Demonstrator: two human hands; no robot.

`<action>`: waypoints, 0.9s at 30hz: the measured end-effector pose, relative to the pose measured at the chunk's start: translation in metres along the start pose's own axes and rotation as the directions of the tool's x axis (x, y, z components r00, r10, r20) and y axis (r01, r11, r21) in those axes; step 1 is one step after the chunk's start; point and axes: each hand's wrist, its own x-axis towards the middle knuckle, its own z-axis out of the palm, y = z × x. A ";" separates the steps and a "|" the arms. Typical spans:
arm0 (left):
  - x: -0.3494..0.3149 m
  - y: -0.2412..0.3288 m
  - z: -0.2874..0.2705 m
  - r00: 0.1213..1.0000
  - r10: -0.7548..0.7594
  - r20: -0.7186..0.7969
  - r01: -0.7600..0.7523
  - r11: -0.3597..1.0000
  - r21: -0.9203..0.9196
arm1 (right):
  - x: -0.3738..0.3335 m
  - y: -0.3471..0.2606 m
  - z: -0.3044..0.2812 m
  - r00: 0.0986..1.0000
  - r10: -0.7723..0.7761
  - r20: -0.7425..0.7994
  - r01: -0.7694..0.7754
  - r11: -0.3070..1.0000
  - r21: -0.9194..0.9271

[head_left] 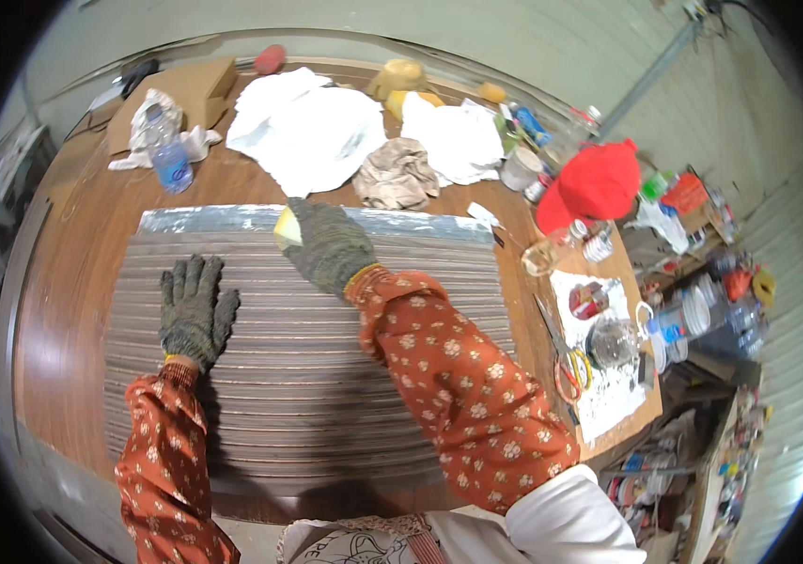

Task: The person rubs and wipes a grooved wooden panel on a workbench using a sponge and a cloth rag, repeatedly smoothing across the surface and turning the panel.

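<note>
A wide ribbed panel (pixel 326 367) with brown-grey ridges running left to right lies before me. Along its far edge runs a grey-blue strip (pixel 223 220) smeared with white. My left hand (pixel 193 310), in a dark grey-green knit glove, rests flat on the panel's left part, fingers spread. At the far edge, my right hand (pixel 331 246) in a matching glove is closed round a pale yellow and white sponge-like block (pixel 288 228). Only the block's left end shows; the fingers cover the rest. Patterned rust-red sleeves cover both forearms.
White cloths (pixel 312 132), a beige crumpled rag (pixel 399 174) and a plastic bottle (pixel 169 155) stand beyond the panel. At right are a red cap (pixel 594 183), scissors (pixel 570 371), a clear jar (pixel 614 341) on white paper, and a cluttered shelf (pixel 702 461).
</note>
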 end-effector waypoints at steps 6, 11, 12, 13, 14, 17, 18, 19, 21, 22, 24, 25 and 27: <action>0.004 0.001 0.000 1.000 0.016 0.005 -0.016 1.000 -0.005 | -0.082 0.141 -0.068 0.955 0.255 -0.152 -0.258 0.966 -0.002; 0.005 -0.004 0.001 0.999 0.037 0.014 -0.037 0.999 0.015 | -0.115 0.212 -0.121 0.736 0.628 -0.253 -0.666 0.739 -0.103; 0.003 -0.003 0.001 0.999 0.023 0.025 -0.023 1.000 0.010 | -0.112 0.213 -0.125 0.674 0.689 -0.266 -0.738 0.645 -0.199; 0.003 -0.002 0.000 0.999 0.012 0.035 -0.012 1.000 0.005 | -0.113 0.212 -0.121 0.669 0.693 -0.268 -0.742 0.644 -0.189; 0.004 -0.002 0.000 1.000 0.019 0.021 -0.019 1.000 0.010 | -0.112 0.210 -0.113 0.783 0.549 -0.293 -0.600 0.790 -0.122; 0.006 0.002 0.004 1.000 0.024 0.003 -0.024 1.000 -0.007 | -0.112 0.209 -0.101 0.834 0.454 -0.313 -0.502 0.860 -0.089; 0.005 0.000 0.006 0.999 0.032 0.009 -0.032 0.999 -0.010 | -0.116 0.210 -0.099 0.817 0.500 -0.288 -0.551 0.825 -0.129; 0.005 -0.002 0.006 0.998 0.061 0.011 -0.061 0.998 -0.005 | -0.123 0.208 -0.099 0.799 0.521 -0.299 -0.572 0.812 -0.114; 0.003 -0.005 0.007 0.999 0.041 0.023 -0.041 0.999 0.010 | -0.140 0.207 -0.107 0.712 0.643 -0.282 -0.696 0.700 -0.161; 0.002 -0.005 0.007 0.999 0.044 0.030 -0.045 0.999 0.024 | -0.158 0.217 -0.109 0.755 0.586 -0.295 -0.638 0.760 -0.123; 0.003 -0.012 0.014 0.997 0.070 0.012 -0.071 0.997 0.031 | -0.193 0.220 -0.121 0.714 0.632 -0.302 -0.680 0.728 -0.085; 0.003 -0.011 0.015 0.997 0.075 -0.006 -0.074 0.997 0.037 | -0.213 0.219 -0.129 0.686 0.664 -0.299 -0.707 0.705 -0.057; 0.004 -0.008 0.011 0.996 0.086 0.005 -0.086 0.996 0.034 | -0.258 0.251 -0.133 0.655 0.605 -0.453 -0.705 0.705 -0.079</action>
